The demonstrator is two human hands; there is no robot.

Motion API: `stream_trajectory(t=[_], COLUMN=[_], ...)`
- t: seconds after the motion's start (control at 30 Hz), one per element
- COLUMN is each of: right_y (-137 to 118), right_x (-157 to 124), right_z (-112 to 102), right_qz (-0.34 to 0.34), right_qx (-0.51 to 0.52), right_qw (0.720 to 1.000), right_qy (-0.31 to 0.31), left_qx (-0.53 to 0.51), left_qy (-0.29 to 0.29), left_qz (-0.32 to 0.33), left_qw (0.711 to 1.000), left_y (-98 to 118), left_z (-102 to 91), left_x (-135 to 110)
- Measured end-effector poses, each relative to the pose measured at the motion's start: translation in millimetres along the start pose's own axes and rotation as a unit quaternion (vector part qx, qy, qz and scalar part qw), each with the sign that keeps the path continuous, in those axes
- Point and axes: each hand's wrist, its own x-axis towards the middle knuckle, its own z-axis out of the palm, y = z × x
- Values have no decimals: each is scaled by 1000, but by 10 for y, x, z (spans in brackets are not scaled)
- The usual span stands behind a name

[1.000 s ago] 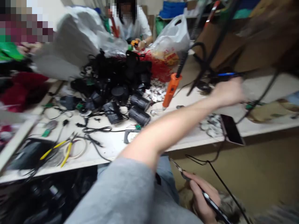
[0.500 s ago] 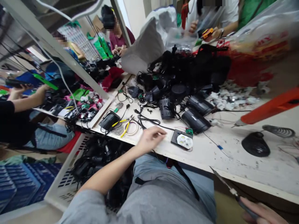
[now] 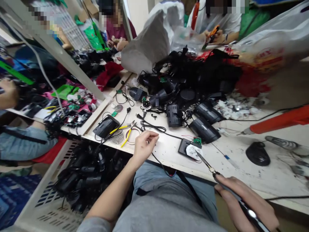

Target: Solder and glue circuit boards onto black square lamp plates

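Note:
My left hand (image 3: 145, 147) hovers just over the front edge of the white workbench (image 3: 241, 170), fingers loosely curled and holding nothing. A thin black wire (image 3: 159, 162) runs just below it. Yellow-handled pliers (image 3: 126, 132) lie to its left. My right hand (image 3: 243, 199) grips a black-handled soldering iron (image 3: 229, 190). The iron's metal tip points at a white round LED board (image 3: 193, 152) on a black plate, close to it or touching; I cannot tell which. Black cylindrical housings (image 3: 205, 130) lie just beyond.
A heap of black cables and devices (image 3: 193, 75) fills the bench's back, with white plastic bits (image 3: 234, 109) beside it. An orange tool (image 3: 277, 120) and a black coil stand (image 3: 282, 143) lie right. A plastic crate (image 3: 55, 196) of black parts sits below left. Co-workers sit beyond.
My left arm has drawn back from the bench's far right to its front edge. My right hand has risen from below the bench, bringing the iron's tip to the white board. The view has swung left.

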Motion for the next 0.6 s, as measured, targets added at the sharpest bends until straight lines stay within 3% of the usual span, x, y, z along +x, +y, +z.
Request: stream_trajectory(t=[0.1,0.23,0.33,0.47,0.6], right_y=[70,188,207,228,278], right_x=[-68,-219,-285,-313,-308], right_z=[-22,-112,-169,-212,-219], right_qz=[-4,18,45,63,71], right_qx=[-33,-53,-59,-63,-56], right_qw=[998,995,993,990,991], right_qy=[45,78,90,106,94], left_qx=[52,158,284,417,469], left_qy=[-71,-183,-174,-141,-162], left_qz=[167,285,336,366,341], left_qw=[982,928,881,820,799], left_y=[155,300,399,513,508], left_z=[253,612,774,813,829], left_x=[260,539,694,906,1027])
